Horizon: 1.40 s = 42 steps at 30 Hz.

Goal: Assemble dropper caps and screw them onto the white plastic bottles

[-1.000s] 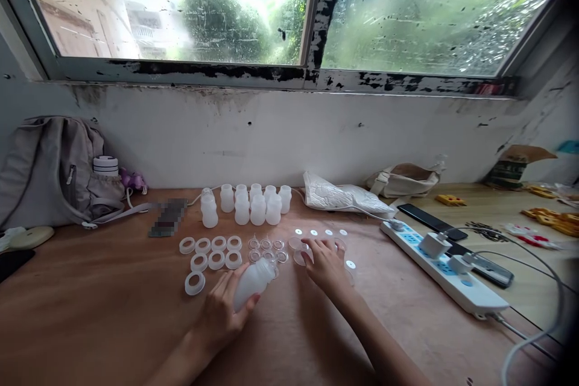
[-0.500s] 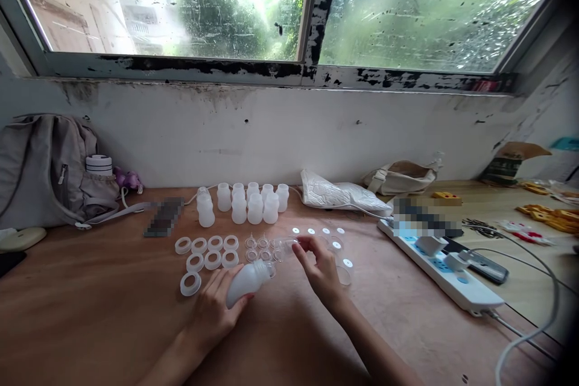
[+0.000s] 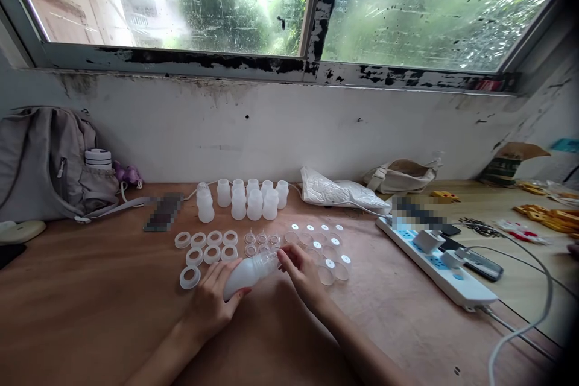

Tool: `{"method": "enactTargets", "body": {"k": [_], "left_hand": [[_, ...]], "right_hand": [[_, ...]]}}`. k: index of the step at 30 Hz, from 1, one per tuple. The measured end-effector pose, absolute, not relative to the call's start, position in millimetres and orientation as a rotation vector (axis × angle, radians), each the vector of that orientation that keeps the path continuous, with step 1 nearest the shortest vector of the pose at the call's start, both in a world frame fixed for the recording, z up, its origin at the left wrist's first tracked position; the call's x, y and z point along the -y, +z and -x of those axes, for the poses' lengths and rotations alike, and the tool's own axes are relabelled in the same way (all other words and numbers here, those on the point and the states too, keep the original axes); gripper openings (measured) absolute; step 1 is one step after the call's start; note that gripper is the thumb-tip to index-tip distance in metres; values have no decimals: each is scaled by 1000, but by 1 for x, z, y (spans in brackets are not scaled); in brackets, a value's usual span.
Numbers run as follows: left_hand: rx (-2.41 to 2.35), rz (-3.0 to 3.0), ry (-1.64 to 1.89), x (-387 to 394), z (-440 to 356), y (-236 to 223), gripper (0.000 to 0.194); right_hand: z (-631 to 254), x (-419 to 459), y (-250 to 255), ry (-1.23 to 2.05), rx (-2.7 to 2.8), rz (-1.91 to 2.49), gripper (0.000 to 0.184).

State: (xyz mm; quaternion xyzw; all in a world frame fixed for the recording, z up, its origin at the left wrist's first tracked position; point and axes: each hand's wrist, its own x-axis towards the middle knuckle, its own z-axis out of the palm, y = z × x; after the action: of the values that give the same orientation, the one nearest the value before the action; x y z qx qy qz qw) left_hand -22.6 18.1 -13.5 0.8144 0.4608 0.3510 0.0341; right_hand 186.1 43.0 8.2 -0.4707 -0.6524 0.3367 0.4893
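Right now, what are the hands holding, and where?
Left hand grips the white bottle around its body; right hand pinches something small at its neck.

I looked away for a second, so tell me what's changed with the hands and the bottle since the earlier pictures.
The right hand left the clear caps, where it rested a second ago, and came back left to the mouth of the bottle, fingertips now at its neck; whether it carries a cap is unclear. The left hand kept holding the bottle tilted. The rings and standing bottles stayed put.
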Motion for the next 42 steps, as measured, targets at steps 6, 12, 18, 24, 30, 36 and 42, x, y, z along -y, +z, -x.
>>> {"method": "enactTargets", "body": {"k": [6,12,18,24,30,36,42], "left_hand": [[-1279,-2564,1049,-15,22,-6,43],[-1104,-2619,1079,-10,23,-4,44],[-1051,-2593,1094,-7,22,-9,46],[-1053,-2635,1084,-4,18,-9,44],[-1007,-2690,1100,-2,17,-6,43],[-1000,-2722,1125,3,17,-2,43],[-1003,-2715,1179,4,14,-3,45]], "right_hand": [[-187,-40,5,1068,1525,1119,30],[-178,-34,2,1337,1428,1147,42],[-171,-28,-10,1291,1320,1197,36],[-170,-24,-25,1175,1296,1189,33],[-166,-17,-26,1067,1307,1231,34],[-162,-8,-18,1051,1305,1199,36],[-161,-5,-16,1031,1280,1133,34]]}}
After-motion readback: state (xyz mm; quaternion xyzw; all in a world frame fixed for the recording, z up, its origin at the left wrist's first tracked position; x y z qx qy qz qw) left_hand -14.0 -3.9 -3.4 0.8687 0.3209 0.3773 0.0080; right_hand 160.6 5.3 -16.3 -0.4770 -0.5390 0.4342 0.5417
